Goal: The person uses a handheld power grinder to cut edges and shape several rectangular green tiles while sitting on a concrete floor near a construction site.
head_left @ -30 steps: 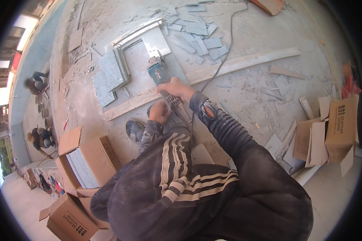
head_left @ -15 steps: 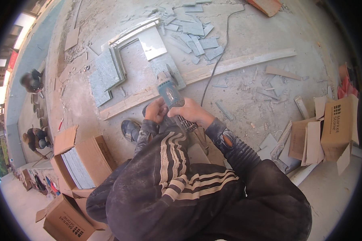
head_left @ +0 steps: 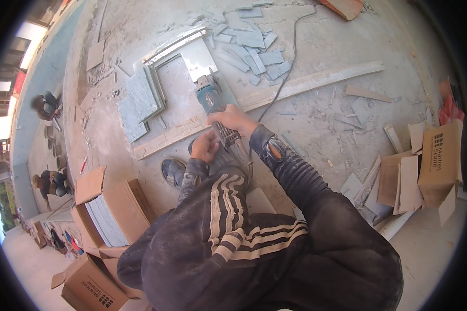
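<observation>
Teal grinder (head_left: 208, 97) farther forward than before; right hand (head_left: 233, 119) grip wrapped round it; left hand (head_left: 205, 147) curled, grip unclear.

Both arms (head_left: 301, 171) stretched past the striped trouser leg (head_left: 227, 207), right hand (head_left: 232, 118) clasped farther out, left hand (head_left: 205, 147) curled closer to it
</observation>
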The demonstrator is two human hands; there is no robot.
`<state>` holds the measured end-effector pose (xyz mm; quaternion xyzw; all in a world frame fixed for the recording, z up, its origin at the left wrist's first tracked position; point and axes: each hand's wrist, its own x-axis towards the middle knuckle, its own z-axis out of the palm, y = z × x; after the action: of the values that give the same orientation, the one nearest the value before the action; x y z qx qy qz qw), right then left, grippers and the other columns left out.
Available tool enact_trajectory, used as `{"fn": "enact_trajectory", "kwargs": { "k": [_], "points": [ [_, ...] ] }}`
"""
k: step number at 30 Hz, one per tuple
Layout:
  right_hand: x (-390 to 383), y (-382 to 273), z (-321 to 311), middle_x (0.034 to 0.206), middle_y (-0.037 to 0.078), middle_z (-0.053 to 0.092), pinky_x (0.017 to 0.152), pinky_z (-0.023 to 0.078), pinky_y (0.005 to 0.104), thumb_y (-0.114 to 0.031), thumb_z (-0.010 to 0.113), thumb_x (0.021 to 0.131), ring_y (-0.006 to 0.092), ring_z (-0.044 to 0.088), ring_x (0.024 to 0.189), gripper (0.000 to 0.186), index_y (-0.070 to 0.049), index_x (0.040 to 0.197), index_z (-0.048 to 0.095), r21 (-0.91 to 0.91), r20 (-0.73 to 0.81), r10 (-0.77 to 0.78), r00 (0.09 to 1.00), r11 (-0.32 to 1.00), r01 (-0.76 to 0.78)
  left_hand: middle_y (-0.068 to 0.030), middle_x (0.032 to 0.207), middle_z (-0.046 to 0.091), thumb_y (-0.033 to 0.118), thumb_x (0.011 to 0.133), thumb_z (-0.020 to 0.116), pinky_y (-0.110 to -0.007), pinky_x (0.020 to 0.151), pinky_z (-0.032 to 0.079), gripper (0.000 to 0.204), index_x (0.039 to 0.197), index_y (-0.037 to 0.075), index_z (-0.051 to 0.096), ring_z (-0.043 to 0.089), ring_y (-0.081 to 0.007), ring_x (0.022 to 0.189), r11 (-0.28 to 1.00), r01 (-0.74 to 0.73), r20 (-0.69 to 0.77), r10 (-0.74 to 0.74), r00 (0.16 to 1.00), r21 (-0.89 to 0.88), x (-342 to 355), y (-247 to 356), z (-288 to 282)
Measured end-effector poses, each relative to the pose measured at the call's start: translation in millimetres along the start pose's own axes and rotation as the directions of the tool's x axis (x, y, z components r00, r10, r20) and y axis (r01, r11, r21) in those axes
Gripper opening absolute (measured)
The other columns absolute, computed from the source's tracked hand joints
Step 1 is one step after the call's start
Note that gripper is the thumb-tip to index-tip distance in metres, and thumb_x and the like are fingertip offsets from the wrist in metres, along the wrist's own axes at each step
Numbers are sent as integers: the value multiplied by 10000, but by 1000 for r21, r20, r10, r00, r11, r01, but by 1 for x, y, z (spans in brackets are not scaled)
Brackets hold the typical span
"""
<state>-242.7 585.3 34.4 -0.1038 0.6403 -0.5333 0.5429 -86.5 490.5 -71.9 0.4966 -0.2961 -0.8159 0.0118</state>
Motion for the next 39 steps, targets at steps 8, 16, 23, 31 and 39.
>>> {"fn": "enact_trajectory", "kwargs": {
  "k": [8, 16, 23, 31, 39],
  "points": [
    [-7, 4, -16, 737, 143, 691, 500, 486, 279, -215, 761, 714, 161, 635, 548, 364, 115, 850, 684, -33, 64, 6, 998, 999, -3, -44, 1115, 678, 232, 1018, 553, -217, 648, 487, 316, 1291, 73, 567, 650, -127, 928, 999, 0, -34, 2, 999, 49, -6, 2, 7],
    [-86, 6, -14, 906, 100, 725, 745, 521, 295, -150, 732, 727, 166, 677, 824, 331, 29, 1004, 707, -20, 79, 6, 997, 1000, -4, -18, 1074, 688, 223, 1010, 567, -216, 643, 487, 271, 1242, 88, 607, 658, -110, 853, 1000, -12, 1, 12, 1000, 24, -3, 2, 2],
    [-82, 18, -8, 853, 105, 708, 689, 526, 302, -176, 745, 717, 165, 673, 763, 306, 30, 939, 708, 80, 34, -39, 999, 996, 36, -14, 1058, 689, 215, 1011, 564, -214, 637, 489, 259, 1236, 95, 609, 659, -106, 846, 999, 12, -14, -12, 1000, -30, -8, 4, 6],
    [-8, 5, -21, 730, 108, 679, 543, 499, 294, -238, 766, 701, 151, 641, 596, 327, 65, 803, 698, -50, -2, -54, 999, 997, 54, -35, 1053, 689, 214, 1001, 583, -225, 633, 497, 238, 1198, 83, 612, 659, -121, 838, 999, 5, -60, -3, 998, 42, -13, 6, 12],
    [20, -9, -15, 742, 177, 681, 605, 517, 340, -329, 779, 640, 248, 661, 639, 460, 87, 812, 688, -325, 71, -167, 983, 928, 181, -50, 1048, 682, 215, 997, 599, -235, 619, 498, 256, 1203, 63, 596, 658, -134, 838, 1000, -2, -55, 4, 998, 29, -15, 5, 8]
  ]
}}
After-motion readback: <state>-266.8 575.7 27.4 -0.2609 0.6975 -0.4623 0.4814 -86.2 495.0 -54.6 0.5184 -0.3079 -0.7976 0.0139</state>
